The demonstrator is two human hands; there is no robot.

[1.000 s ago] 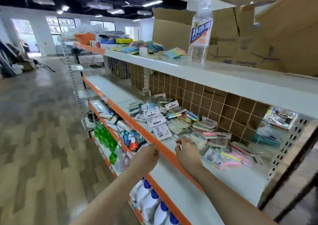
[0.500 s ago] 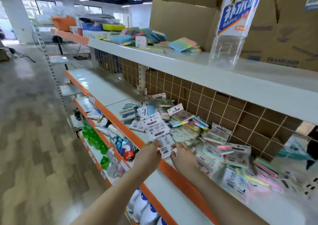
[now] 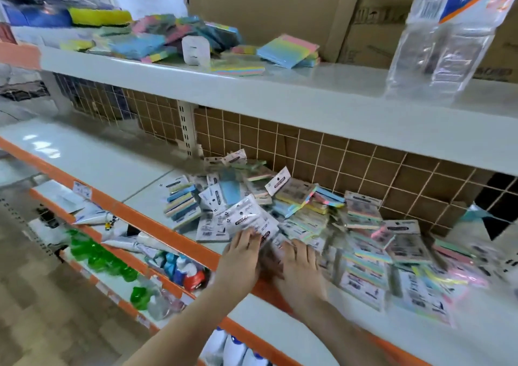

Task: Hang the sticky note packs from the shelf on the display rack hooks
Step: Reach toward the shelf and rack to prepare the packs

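Several sticky note packs (image 3: 305, 214) lie in a loose heap on the middle white shelf (image 3: 117, 166), against a wire grid back panel (image 3: 336, 161). My left hand (image 3: 242, 256) reaches over the orange front edge, and its straight fingers touch a white-labelled pack (image 3: 244, 218) that lies tilted on the heap. My right hand (image 3: 301, 264) is just beside it, fingers spread flat on packs at the front of the pile. A blurred clear pack lies between the two hands. No display hooks are in view.
The upper shelf (image 3: 280, 96) carries loose coloured note pads (image 3: 287, 50), a clear water bottle (image 3: 445, 35) and cardboard boxes (image 3: 280, 9). Below are green bottles (image 3: 92, 250), tubes and white blue-capped bottles (image 3: 232, 346). The aisle floor is on the left.
The view has moved closer to the shelf. Both hands have gone from the shelf's front edge forward onto the heap of packs.
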